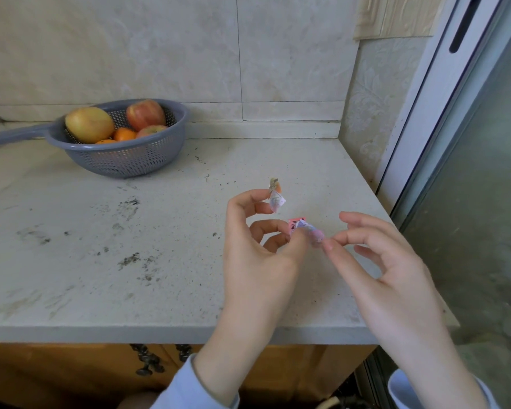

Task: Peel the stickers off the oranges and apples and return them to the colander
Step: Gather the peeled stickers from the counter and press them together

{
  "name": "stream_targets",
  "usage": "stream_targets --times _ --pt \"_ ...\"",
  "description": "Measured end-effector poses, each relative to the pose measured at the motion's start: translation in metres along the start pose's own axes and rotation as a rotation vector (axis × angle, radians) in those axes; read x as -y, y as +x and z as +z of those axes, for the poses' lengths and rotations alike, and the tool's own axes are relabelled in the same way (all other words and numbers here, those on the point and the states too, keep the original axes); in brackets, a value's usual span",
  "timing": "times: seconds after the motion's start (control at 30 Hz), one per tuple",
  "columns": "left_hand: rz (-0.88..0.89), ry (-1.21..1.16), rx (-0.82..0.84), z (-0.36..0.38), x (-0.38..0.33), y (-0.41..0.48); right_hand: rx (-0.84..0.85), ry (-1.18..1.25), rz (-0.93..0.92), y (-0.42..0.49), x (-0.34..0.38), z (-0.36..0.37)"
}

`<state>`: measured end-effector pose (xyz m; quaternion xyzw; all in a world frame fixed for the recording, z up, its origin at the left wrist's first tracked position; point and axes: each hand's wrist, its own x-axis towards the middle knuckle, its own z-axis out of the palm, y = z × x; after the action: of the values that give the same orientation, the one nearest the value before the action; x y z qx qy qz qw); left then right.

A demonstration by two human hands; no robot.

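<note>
A grey colander (124,160) with a long handle stands at the back left of the counter. It holds a yellow-green apple (89,124), a red apple (145,113), a third apple (151,130) and oranges (124,134). My left hand (257,252) is raised over the counter's right part with peeled stickers on its fingers: a white one (276,199) clings to the index fingertip, and a pink and purple clump (304,231) is pinched under the thumb. My right hand (387,267) is beside it, its index fingertip touching the clump, the other fingers loosely spread.
The pale stone counter (130,246) bears dark smudges and ends at a front edge above wooden cabinet doors (71,370). A tiled wall runs behind. A sliding door frame (419,113) and frosted glass stand at the right.
</note>
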<state>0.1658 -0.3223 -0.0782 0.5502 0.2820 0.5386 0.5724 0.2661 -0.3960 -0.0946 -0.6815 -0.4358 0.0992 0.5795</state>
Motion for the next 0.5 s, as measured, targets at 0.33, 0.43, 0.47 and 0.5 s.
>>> stream_targets --times 0.33,0.43,0.47,0.5 --pt "0.031 0.028 0.043 -0.0009 0.0033 -0.0016 0.012 0.071 0.029 0.0005 -0.0044 -0.0016" --pt "0.068 0.019 0.042 -0.0003 0.0026 -0.0012 0.032 0.116 0.086 0.0015 -0.0028 -0.0026" --pt "0.082 0.018 0.043 -0.0001 0.0021 -0.0013 0.037 0.137 0.111 0.0018 -0.0018 -0.003" --pt "0.095 0.021 0.046 0.0004 0.0017 -0.0016 0.038 0.156 0.134 0.0023 -0.0017 -0.0029"
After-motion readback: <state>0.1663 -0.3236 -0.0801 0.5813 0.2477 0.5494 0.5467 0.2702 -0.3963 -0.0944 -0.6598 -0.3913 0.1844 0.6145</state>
